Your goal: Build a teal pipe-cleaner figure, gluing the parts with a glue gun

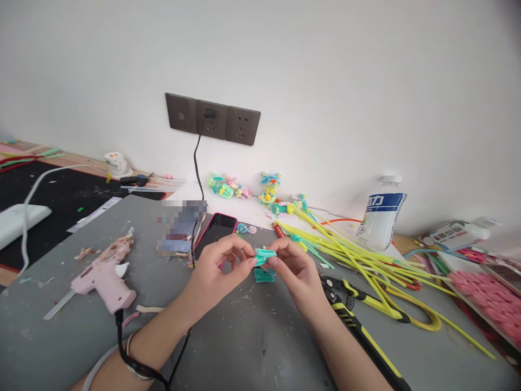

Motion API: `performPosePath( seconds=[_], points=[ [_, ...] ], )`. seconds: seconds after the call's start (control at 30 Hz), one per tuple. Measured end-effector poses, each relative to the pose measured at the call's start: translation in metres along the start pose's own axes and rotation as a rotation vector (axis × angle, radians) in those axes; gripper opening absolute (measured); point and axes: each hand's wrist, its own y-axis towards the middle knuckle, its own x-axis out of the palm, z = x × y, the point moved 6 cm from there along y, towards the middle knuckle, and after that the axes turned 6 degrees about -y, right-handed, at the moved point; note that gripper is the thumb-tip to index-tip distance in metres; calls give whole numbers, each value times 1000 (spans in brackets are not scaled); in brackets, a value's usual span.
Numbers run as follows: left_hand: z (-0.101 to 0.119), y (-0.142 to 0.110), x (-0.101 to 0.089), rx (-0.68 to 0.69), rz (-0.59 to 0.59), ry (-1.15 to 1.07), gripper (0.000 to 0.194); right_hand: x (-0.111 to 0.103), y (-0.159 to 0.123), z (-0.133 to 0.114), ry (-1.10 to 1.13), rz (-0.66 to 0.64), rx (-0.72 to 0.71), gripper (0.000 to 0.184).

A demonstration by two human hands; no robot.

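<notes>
Black cord draped over the left forearm, yikes. One quick tug of that arm and maybe goodbye to the pink glue gun, lying toward the left edge of the worktop. Possibly hot too, can't tell.

Small turquoise fuzzy piece over the middle of the worktop, pinched in the fingertips of both hands, left hand on one side, right hand on the other. Looks like a light grip, so easy to bend out of shape or drop with uneven pressure. Second turquoise piece just below, easy to squash with a slip; can't tell if joined.

Yellow-black pliers beside the right forearm, toward the near right corner: risky with a careless elbow. Yellow-green stems strewn toward the right edge, likely to snag on any sideways reach.
</notes>
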Motion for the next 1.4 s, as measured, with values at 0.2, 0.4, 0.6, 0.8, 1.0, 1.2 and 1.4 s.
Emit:
performPosePath(
  seconds=[0.2, 0.4, 0.6, 0.8, 1.0, 1.2, 1.4],
  points=[
    [-4, 1, 0, -64, -7, -38, 6, 0, -1, 2, 17, -3, 21, 19],
    [-16, 0, -1, -187, -17, -144, 10, 0, -1, 5, 51, -7, 48, 17],
    [-19, -1, -3, -251, -7, -216, 10, 1, -2, 5, 73, -4, 24, 16],
    [-20, 0, -3, -257, -13, -201, 11, 0, -2, 2, 24, 6, -3, 17],
    [-18, 1, -3, -249, -14, -181, 12, 0, -1, 3, 10, 14, -33, 14],
    [-20, 2, 2, -219, -65, -271, 16, 0, -1, 5, 29, -1, 11, 15],
    [-21, 1, 2, -226, -63, -298, 16, 1, 0, 4, 62, 12, 75, 22]
  ],
)
